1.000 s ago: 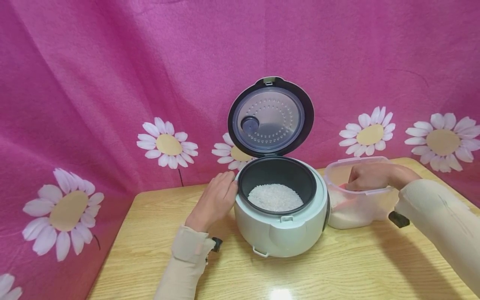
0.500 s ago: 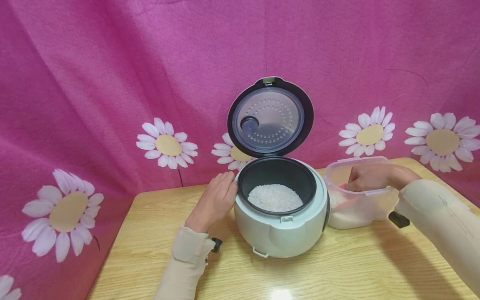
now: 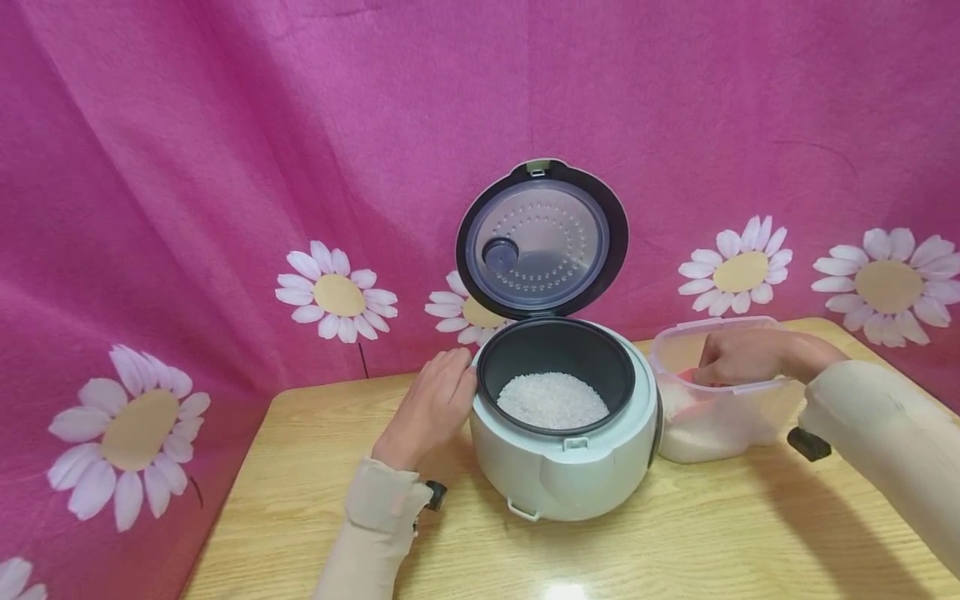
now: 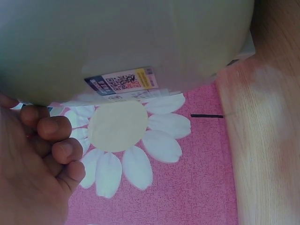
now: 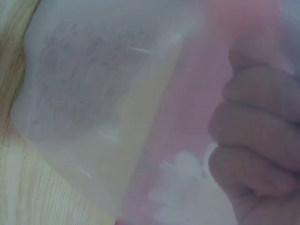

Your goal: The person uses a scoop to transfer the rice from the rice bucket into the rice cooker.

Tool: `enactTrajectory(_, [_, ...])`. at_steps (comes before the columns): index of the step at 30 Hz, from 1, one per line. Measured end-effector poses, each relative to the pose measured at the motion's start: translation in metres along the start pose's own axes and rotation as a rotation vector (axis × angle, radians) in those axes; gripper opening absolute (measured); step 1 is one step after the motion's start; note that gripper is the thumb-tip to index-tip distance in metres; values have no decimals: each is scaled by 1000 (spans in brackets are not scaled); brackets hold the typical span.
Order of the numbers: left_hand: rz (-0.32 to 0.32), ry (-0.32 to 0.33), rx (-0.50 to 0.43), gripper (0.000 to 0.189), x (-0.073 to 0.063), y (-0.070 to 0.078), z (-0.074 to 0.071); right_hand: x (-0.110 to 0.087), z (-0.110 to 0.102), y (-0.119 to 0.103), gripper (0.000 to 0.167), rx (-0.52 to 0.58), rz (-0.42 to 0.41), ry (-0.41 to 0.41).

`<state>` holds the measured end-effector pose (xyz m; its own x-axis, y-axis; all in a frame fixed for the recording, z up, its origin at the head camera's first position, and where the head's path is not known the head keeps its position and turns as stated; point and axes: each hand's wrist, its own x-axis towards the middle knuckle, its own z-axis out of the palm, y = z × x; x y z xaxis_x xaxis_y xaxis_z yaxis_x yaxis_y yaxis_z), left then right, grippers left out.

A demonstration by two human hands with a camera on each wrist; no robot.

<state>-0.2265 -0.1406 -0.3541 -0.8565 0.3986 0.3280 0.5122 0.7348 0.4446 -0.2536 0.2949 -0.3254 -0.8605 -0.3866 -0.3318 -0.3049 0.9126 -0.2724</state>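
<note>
A pale green rice cooker (image 3: 566, 479) stands with its lid (image 3: 542, 242) raised, and white rice (image 3: 552, 401) lies in its dark inner pot (image 3: 555, 343). My left hand (image 3: 429, 407) holds the cooker's left edge near the rim; in the left wrist view its fingers (image 4: 63, 150) curl below the cooker body. At the right, my right hand (image 3: 742, 357) reaches into a clear plastic container (image 3: 753, 421) of rice. It grips a reddish scoop (image 3: 697, 407), seen mostly through the container wall. In the right wrist view the curled fingers (image 5: 258, 131) show hazily through the plastic.
The wooden table (image 3: 300, 483) ends at a magenta cloth (image 3: 375, 125) with daisies, close behind the cooker and container. A small handle (image 3: 522, 511) sticks out low on the cooker's front. The container stands right against the cooker's right side.
The head view has shifted slightly, so everything sits a little lower in it. Both hands keep almost the same places; the right wrist has moved very slightly to the right.
</note>
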Motion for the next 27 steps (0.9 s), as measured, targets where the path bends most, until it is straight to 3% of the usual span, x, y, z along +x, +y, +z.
enactTrajectory(5, [10, 0, -4, 17, -1, 0, 1, -1, 3, 6, 40, -22, -42, 45])
enactTrajectory(10, [11, 5, -5, 16, -1, 0, 0, 0, 3, 8, 39, -46, -13, 55])
enactTrajectory(27, [1, 0, -3, 16, 1, 0, 0, -16, -9, -13, 38, 29, 10, 47])
